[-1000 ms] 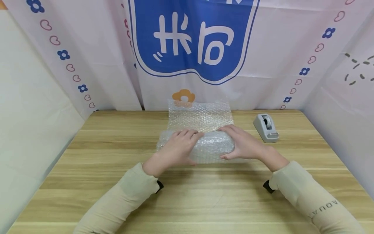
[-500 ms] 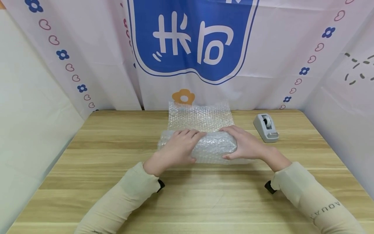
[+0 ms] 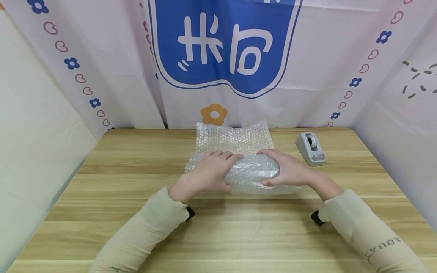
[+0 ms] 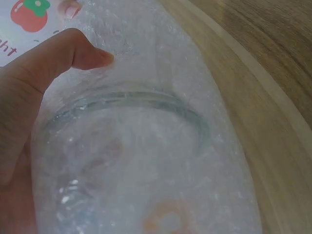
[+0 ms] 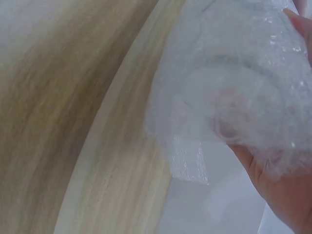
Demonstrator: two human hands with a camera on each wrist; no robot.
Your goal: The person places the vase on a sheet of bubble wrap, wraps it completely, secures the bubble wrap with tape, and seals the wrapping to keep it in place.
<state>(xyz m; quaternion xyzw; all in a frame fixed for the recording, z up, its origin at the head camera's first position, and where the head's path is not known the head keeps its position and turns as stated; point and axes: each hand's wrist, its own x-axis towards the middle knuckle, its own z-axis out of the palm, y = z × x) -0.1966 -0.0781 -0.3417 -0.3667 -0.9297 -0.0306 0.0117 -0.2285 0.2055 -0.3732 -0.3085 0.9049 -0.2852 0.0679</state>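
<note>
Bubble-wrap roll (image 3: 252,170) seen on the worktop (image 3: 239,235) at frame centre; gripped toward its left end by the left hand (image 3: 209,172), at its right end by the right hand (image 3: 290,168), each half-curled. Tape dispenser (image 3: 310,149) seen centre right.

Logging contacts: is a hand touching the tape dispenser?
No: the left hand and right hand hold the bubble wrap; the dispenser stands apart.

Bubble wrap (image 3: 252,170) blurs contents (image 4: 131,100); blue emblem (image 3: 227,57) cut off above.
</note>
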